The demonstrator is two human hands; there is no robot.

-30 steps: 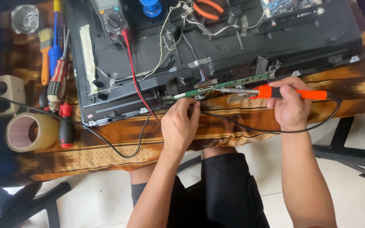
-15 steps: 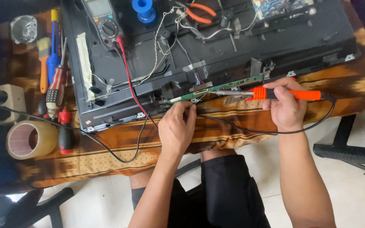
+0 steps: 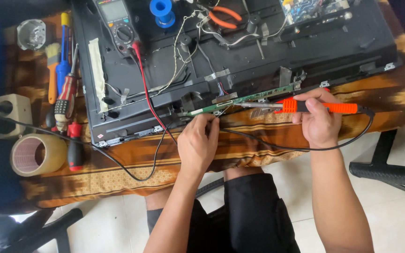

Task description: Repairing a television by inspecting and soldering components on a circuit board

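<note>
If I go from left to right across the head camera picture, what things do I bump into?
Tape roll → red screwdriver → multimeter → blue spool → left hand → right hand with the orange soldering iron.

Table under brown patterned cloth (image 3: pixel 240 150), black panel (image 3: pixel 305 51), tape roll (image 3: pixel 37 154), screwdrivers (image 3: pixel 66 98), brush (image 3: pixel 52 70)

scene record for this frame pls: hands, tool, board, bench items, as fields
left hand: left hand at the near edge of the green circuit strip, fingertips pinching something thin; what it is cannot be told
right hand: right hand grips orange soldering iron, tip pointed left along the strip
workpiece: black panel chassis on patterned cloth
on chassis: multimeter with red lead, blue solder spool, orange pliers
left of chassis: screwdrivers, brush, tape roll, power socket
</note>
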